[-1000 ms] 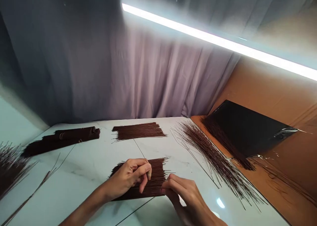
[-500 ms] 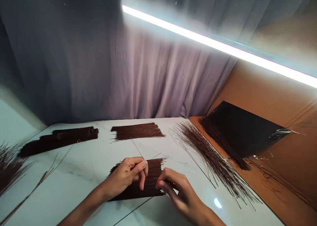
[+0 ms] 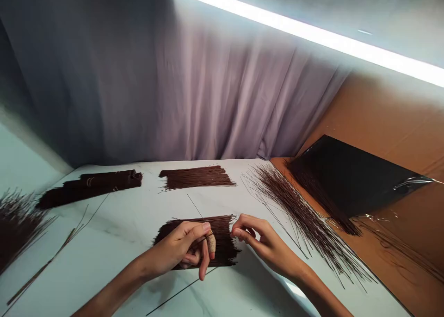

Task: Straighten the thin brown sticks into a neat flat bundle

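Note:
My left hand (image 3: 189,247) hovers over a pile of thin dark brown sticks (image 3: 222,257), with thumb and index finger pinched together. A single thin stick (image 3: 194,206) rises up and left from that pinch. Tan wrapping (image 3: 211,244) covers part of one finger. At the pile's right end is my right hand (image 3: 255,233), its thumb and index fingertip close together. Whatever lies in that pinch, if anything, is too small to make out. Below the left hand, another dark stick (image 3: 180,292) slants across the white table.
Behind the hands lies a second flat stack of sticks (image 3: 197,177), with a dark bundle (image 3: 93,186) farther left. Long loose sticks (image 3: 294,206) spread along the table's right side. More stand at the left edge (image 3: 17,229). A black sheet (image 3: 354,178) rests on brown board.
My right hand has moved slightly right and up. My left hand has turned, and its wrapped finger shows more. The whole view has shifted a little.

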The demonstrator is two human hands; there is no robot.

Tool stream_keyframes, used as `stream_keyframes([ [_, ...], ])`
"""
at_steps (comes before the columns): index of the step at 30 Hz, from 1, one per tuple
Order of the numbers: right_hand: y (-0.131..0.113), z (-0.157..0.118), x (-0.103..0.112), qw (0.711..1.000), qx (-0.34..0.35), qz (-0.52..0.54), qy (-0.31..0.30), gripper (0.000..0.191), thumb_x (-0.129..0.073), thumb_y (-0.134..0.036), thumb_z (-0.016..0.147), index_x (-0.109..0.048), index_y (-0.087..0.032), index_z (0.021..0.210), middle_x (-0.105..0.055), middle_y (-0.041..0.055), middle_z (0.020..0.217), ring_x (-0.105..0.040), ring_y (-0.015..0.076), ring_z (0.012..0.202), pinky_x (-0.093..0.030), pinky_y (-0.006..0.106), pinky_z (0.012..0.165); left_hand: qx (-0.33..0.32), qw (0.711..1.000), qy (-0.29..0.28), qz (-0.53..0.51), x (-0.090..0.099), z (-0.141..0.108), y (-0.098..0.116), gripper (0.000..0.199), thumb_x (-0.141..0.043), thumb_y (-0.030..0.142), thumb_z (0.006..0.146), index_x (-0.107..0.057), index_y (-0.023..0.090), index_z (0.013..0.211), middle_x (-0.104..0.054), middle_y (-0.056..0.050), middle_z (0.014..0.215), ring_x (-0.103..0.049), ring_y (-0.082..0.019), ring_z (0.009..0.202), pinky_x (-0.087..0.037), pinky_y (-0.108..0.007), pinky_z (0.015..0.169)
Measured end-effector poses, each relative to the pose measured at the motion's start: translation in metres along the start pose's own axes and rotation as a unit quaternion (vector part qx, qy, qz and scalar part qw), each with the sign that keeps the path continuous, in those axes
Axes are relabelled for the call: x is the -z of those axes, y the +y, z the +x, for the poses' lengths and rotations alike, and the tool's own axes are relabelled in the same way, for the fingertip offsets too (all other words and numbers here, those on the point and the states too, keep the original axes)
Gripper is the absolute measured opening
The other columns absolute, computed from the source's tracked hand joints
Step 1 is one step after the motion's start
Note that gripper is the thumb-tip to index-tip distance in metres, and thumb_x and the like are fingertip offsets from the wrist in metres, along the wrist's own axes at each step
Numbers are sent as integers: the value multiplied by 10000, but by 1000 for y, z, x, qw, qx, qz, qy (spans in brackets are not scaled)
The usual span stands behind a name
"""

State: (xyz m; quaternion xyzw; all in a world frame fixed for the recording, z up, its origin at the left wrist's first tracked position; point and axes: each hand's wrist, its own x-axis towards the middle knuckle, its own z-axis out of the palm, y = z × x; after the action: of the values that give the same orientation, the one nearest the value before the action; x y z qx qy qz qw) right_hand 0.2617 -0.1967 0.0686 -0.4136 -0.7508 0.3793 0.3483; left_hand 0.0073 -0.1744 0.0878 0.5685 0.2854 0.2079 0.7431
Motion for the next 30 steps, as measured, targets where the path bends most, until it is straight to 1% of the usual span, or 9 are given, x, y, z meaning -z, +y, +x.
stream_keyframes([
  [4,6,5,0,1000,-3,-13,-11,335,-490,-452,1052,-652,-195,910,-668,21,893,-585,155,808,-450,263,733,0,1000,4,31,-1,-1,0,482,-380,469,1057,-611,152,776,-661,-34,540,-213,-80,414,-194,-231,433],
  [8,-1,33,12,998,21,-35,-55,332,-501,-450,1048,-663,-189,922,-687,26,893,-611,160,819,-474,269,746,13,994,-1,110,-5,-4,2,503,-413,516,1042,-589,163,730,-624,-4,541,-287,-80,444,-236,-222,467],
  [10,-13,48,20,993,61,-74,-68,300,-497,-402,1056,-661,-191,920,-687,25,888,-611,157,812,-463,270,740,9,988,3,153,-6,-4,2,507,-422,524,1038,-582,167,714,-611,1,543,-343,-90,482,-267,-217,492],
  [12,-28,54,21,980,126,-151,-43,266,-475,-324,1067,-658,-199,921,-679,24,864,-594,157,798,-430,284,751,4,984,16,175,-7,-3,2,503,-423,537,1033,-571,174,716,-595,10,533,-355,-96,493,-275,-216,495],
  [15,-44,36,8,941,214,-262,30,239,-442,-182,1053,-627,-211,904,-649,14,778,-547,156,727,-360,321,751,2,983,47,178,-3,-1,3,505,-415,577,1021,-554,182,740,-581,23,524,-315,-91,467,-256,-216,472],
  [17,-43,12,-6,931,235,-274,49,206,-439,-105,1024,-591,-215,939,-632,1,748,-528,147,670,-332,327,725,1,984,65,167,0,-3,4,498,-415,590,1016,-550,184,762,-599,19,538,-306,-89,463,-247,-211,461],
  [21,-20,-19,-23,945,203,-252,54,177,-470,-62,1000,-548,-220,989,-634,-13,769,-523,132,627,-335,319,707,6,990,60,127,1,-9,7,481,-421,576,1022,-566,177,795,-646,-1,567,-297,-79,445,-230,-211,449],
  [25,-5,-17,-16,953,157,-250,65,164,-467,-117,1027,-549,-227,936,-631,-10,757,-496,146,627,-320,316,659,11,992,54,112,-5,-13,12,509,-401,560,1034,-567,169,754,-618,4,534,-292,-75,434,-223,-218,454],
  [30,-14,-13,-7,962,140,-230,40,151,-468,-142,1045,-558,-224,956,-650,-4,827,-537,144,695,-359,321,720,2,989,73,128,-5,-9,12,443,-445,527,1032,-633,155,882,-675,-16,639,-334,-75,464,-255,-193,433],
])
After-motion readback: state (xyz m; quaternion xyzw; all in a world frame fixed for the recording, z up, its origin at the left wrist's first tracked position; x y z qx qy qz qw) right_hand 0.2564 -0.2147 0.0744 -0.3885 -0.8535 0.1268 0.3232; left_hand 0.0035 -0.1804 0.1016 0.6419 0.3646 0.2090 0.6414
